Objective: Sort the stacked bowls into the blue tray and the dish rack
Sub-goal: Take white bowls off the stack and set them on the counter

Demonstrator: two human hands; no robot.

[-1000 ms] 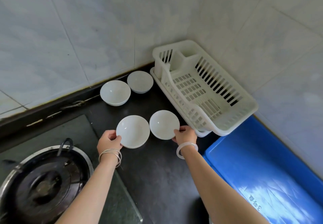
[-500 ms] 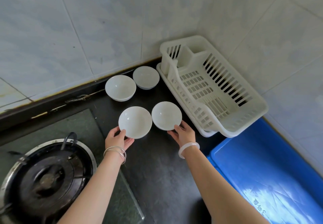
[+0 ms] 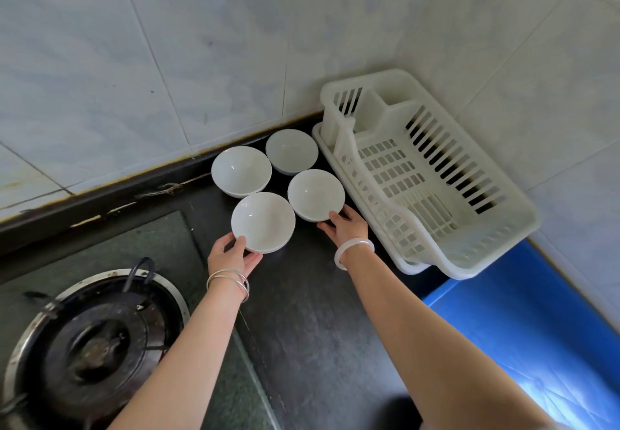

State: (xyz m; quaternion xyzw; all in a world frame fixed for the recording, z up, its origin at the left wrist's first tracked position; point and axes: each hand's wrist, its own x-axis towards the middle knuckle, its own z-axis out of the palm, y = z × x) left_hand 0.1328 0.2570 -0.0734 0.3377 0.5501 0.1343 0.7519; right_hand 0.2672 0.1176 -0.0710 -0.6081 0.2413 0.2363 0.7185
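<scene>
Bowls, four white ones, sit in a tight cluster on the dark counter (image 3: 318, 329) ahead of both my hands. My left hand (image 3: 231, 255) has the near-left bowl (image 3: 263, 220) by its near rim, thumb over the edge and fingers tucked beneath, a proper pinch. My right hand (image 3: 347, 228) is wrapped round the near side of the near-right bowl (image 3: 315, 194), thumb low on the left, fingertips up at the rim, holding it. Whether either bowl is clear of the counter I cannot tell from up here. Those two sit close beside each other, all but touching. Just beyond my left hand's bowl is the far-left bowl (image 3: 241, 170), and beyond my right hand's bowl the far-right bowl (image 3: 291, 150), both close to the tiled wall (image 3: 167, 60), both mouth up. Thin silver bangles (image 3: 229, 282) ring my left wrist, and a pale bangle (image 3: 354, 252) rings my right. Just to the right of my right hand stands the white slatted dish rack (image 3: 476, 262), set into the corner where the walls meet. Blue tray (image 3: 536, 329) lies to the right of my right forearm, nearer me than the rack, and its far corner meets the rack's near end. Off to the left of my left forearm, the gas burner (image 3: 94, 345) sits in its steel ring.
</scene>
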